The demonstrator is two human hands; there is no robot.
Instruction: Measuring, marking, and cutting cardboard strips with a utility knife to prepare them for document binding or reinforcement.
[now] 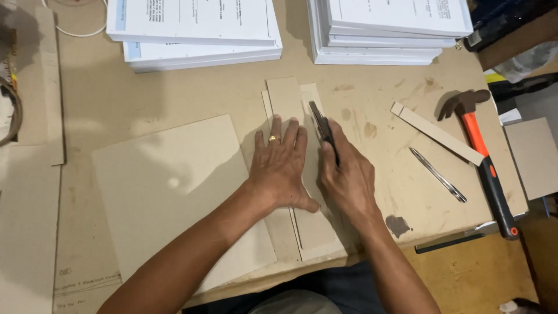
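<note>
left hand [281, 168]: flat, fingers spread, pinning narrow grey cardboard strip [286, 100] mid-surface | right hand [347, 177]: gripping dark utility knife [322, 129] alongside | risk: strip slipping, blade nicking left fingertips

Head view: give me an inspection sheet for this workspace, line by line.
Surface: brown stained worktable.
Job's things: narrow cardboard strip lying on a wider board piece; dark utility knife along the strip's edge.
Clutter: large cardboard sheet, hammer, metal pen, thin strip, two stacks of white booklets.
Grippers: left hand flat on the strip; right hand gripping the knife.
Cables: white cord at the top left.
Surroundings: dark items at the right edge, unclear.
</note>
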